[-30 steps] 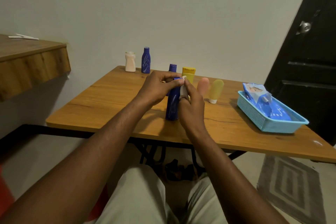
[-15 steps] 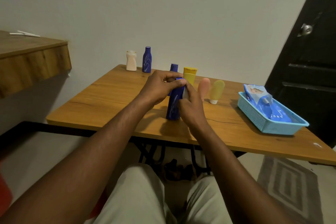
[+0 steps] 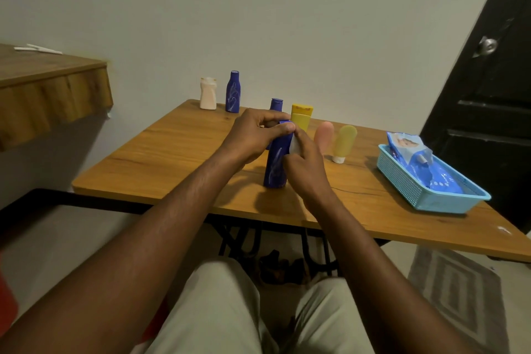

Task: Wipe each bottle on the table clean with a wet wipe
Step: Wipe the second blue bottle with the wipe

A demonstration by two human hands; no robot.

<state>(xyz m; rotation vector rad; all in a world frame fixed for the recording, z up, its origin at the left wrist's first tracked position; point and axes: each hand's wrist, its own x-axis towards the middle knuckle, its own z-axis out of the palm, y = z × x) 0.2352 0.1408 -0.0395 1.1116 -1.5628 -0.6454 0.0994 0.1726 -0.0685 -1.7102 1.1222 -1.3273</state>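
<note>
A dark blue bottle [image 3: 274, 165] stands upright near the front of the wooden table [image 3: 172, 152]. My left hand [image 3: 253, 135] grips its top, thumb across the cap. My right hand [image 3: 304, 167] pinches a small white wet wipe [image 3: 294, 146] against the bottle's right side. Behind them stand another blue bottle [image 3: 276, 104], a yellow tube [image 3: 301, 119], a pink bottle [image 3: 324, 135] and a pale yellow bottle [image 3: 343, 142]. At the far left edge stand a white bottle [image 3: 208, 93] and a blue bottle [image 3: 233, 92].
A light blue basket [image 3: 413, 190] at the table's right holds a blue pack of wipes [image 3: 416, 158]. A wooden shelf [image 3: 43, 89] juts out at left. A black door [image 3: 488, 95] is at right, a patterned rug [image 3: 457, 290] below it.
My right hand has slid the wipe a little down the bottle's right side after working near the cap. My left hand keeps its hold on the top.
</note>
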